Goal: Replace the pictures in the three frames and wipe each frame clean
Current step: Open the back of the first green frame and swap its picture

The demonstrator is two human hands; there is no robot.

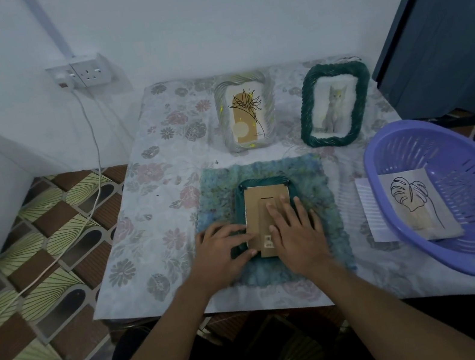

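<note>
Head view: the face-down frame point(262, 182) lies on a cloth point(219, 189) near-centre on the worktop point(153, 194), left hand point(222, 246) fingers curled on its left rim, right hand point(296, 233) open and flat on the backing point(258, 207); press too hard and any glass beneath could crack.

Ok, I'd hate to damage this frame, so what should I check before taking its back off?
1. The frame lies face down on the cloth: ok.
2. The left hand grips the frame's left edge: ok.
3. The right hand lies flat on the backing board: ok.
4. The leaf picture waits in the basket: ok.
5. Backing board free to lift out: cannot tell.
</note>
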